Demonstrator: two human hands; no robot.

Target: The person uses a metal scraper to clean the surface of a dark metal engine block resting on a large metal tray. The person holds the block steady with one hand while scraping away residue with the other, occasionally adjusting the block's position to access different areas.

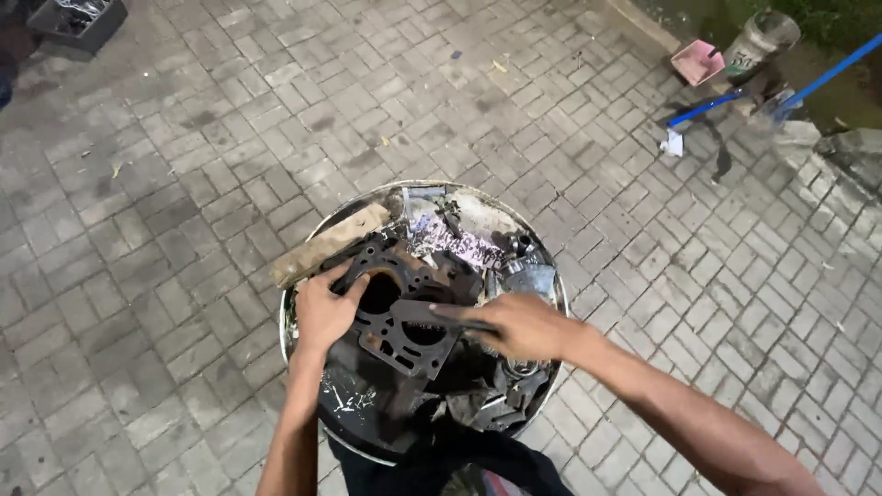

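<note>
Both my hands held the gasket [404, 321] over the drum [303, 321]: left hand [323, 308] pinning, right hand [519, 326] scraping; one slip could've cut me.

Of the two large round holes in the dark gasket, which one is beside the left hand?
The upper-left hole, right by the left hand fingertips; the other hole lies nearer the right hand.

crate [78, 23] cut off, drum [303, 344] contents unclear
</note>
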